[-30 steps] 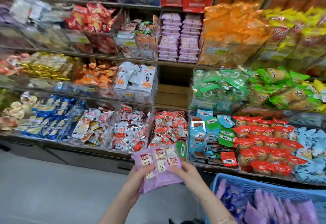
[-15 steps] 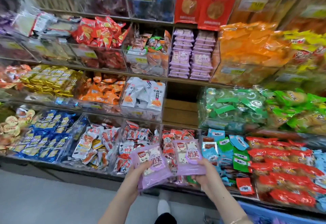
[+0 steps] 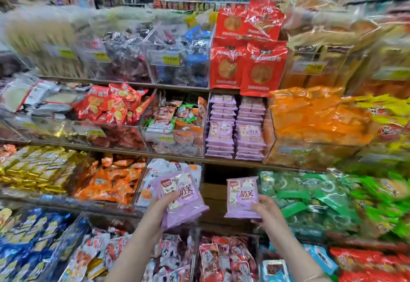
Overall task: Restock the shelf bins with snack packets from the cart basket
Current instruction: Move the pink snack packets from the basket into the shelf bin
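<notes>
Left hand (image 3: 163,207) grips one lilac snack packet (image 3: 180,196), right hand (image 3: 265,209) a second lilac packet (image 3: 243,196), both raised before the shelves; cart basket out of view. Best lifted flat, label forward, and laid squarely onto the two matching purple stacks (image 3: 236,128) in the clear-walled bin (image 3: 269,139) above. Film soft, crinkly, glossy; pillow-shaped packs, slippery when stacked.

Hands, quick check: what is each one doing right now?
Left hand: closed on a purple snack packet, tilted.
Right hand: closed on a second purple packet, held upright.
Both are raised in front of the shelf.
</notes>
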A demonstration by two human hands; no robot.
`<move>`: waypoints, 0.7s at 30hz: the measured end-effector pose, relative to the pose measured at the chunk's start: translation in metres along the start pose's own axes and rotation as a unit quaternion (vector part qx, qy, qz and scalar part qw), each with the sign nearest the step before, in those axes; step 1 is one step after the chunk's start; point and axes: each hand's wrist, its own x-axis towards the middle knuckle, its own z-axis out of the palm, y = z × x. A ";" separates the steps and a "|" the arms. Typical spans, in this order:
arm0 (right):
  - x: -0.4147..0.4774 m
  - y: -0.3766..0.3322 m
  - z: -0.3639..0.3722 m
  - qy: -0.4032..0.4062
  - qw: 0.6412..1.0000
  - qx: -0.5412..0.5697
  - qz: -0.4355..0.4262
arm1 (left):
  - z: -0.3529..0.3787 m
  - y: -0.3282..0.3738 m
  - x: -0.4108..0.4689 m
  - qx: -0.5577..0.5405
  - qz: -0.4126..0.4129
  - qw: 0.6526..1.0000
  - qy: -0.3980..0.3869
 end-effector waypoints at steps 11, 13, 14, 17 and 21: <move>0.080 -0.107 0.026 0.025 0.995 0.045 -0.089 | 0.056 0.127 0.076 0.084 0.116 0.984 -0.105; 0.096 -0.125 0.036 0.048 0.993 0.055 -0.092 | 0.064 0.144 0.093 0.090 0.117 0.982 -0.116; 0.106 -0.132 0.042 0.057 0.993 0.039 -0.096 | 0.069 0.151 0.100 0.091 0.118 0.982 -0.119; 0.134 -0.149 0.062 0.084 0.990 -0.035 -0.111 | 0.079 0.162 0.118 0.116 0.123 0.981 -0.093; 0.160 -0.152 0.084 0.100 0.981 -0.123 -0.113 | 0.080 0.165 0.132 0.142 0.086 0.982 -0.088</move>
